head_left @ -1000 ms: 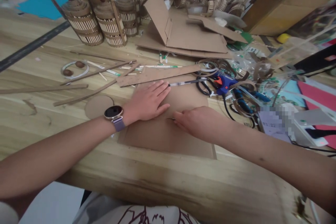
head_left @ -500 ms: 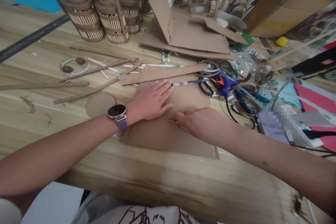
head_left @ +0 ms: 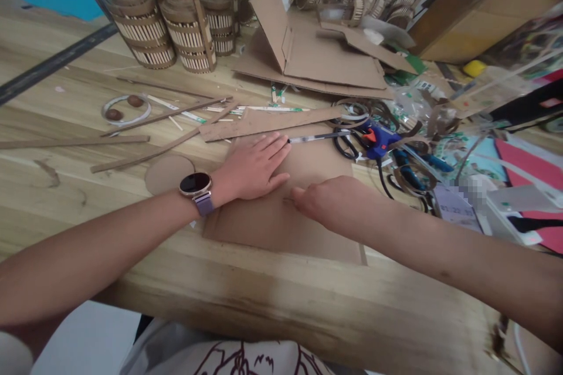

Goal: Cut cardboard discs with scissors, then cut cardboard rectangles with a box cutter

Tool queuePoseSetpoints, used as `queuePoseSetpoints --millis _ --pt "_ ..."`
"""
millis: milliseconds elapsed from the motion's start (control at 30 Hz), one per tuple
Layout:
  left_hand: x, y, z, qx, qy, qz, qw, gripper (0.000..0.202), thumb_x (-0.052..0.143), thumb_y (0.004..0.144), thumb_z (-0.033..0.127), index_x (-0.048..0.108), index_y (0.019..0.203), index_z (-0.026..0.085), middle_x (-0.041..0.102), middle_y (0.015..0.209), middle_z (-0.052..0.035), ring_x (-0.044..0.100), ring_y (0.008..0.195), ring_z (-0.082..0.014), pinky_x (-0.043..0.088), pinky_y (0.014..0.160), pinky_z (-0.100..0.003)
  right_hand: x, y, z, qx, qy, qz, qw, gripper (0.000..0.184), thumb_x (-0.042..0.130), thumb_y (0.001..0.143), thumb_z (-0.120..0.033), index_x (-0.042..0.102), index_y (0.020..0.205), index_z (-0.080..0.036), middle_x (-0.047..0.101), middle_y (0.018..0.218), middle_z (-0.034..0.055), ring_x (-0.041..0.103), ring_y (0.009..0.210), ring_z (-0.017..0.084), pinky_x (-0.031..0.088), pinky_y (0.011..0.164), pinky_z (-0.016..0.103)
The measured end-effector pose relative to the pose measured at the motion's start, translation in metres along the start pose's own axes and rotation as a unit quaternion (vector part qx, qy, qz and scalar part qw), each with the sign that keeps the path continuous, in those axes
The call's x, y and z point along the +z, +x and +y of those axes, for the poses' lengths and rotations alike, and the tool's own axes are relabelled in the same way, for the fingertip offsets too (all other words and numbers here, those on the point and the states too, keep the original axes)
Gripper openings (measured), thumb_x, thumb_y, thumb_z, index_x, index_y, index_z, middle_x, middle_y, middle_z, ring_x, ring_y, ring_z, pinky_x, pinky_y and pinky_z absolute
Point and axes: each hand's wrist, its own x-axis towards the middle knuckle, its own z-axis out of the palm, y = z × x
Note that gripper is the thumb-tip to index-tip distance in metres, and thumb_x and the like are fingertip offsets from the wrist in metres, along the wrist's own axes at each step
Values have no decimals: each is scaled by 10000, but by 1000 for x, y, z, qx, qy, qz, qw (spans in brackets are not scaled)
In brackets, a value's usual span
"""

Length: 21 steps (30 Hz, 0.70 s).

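Note:
A sheet of brown cardboard lies flat on the wooden table in front of me. My left hand rests palm down on its upper left part, fingers stretched out. Just beyond those fingertips lies a pen with a clear barrel. My right hand is closed low over the middle of the sheet. A thin pointed tool sticks out a little from its fingertips; the rest of it is hidden in the hand. Left of the sheet, partly behind my wrist, is a cardboard disc.
Cardboard strips lie across the table, with a white ring around two brown beads. To the right are a blue glue gun, black-handled scissors and pliers. Lidded stick-sided baskets and folded cardboard stand behind.
My right hand has shifted very slightly to the left, its fingertips still low over the cardboard. My left hand stays in place on the sheet.

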Motion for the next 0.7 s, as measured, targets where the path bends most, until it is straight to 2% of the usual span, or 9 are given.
queuePoseSetpoints --millis 100,233,467,700 --pt "-1 0 0 -3 2 -7 1000 672 366 1042 470 335 1553 33 288 1657 -185 223 1550 -295 196 1264 -444 6 -1 4 7 -3 -1 1000 241 517 922 -20 662 1048 -165 772 790 80 779 769 283 281 461 283" --pt "-2 0 0 -3 -6 -5 1000 658 342 1045 474 348 1549 51 288 1656 -178 230 1549 -287 195 1264 -445 16 -8 12 14 -6 6 1000 256 534 903 -33 657 1065 -189 753 724 55 762 682 269 221 444 292" --pt "1 -1 -1 3 12 6 1000 655 342 1048 483 371 1539 52 310 1651 -180 247 1542 -301 190 1266 -436 21 -24 20 35 -5 -14 999 285 506 910 -36 647 1090 -206 746 715 50 732 602 244 192 427 291" --pt "3 0 -2 3 19 -6 1000 681 334 1055 484 337 1553 20 290 1658 -196 226 1548 -311 164 1272 -444 32 -34 27 30 -26 6 999 361 499 845 18 649 1083 -209 723 680 37 717 576 216 174 435 299"
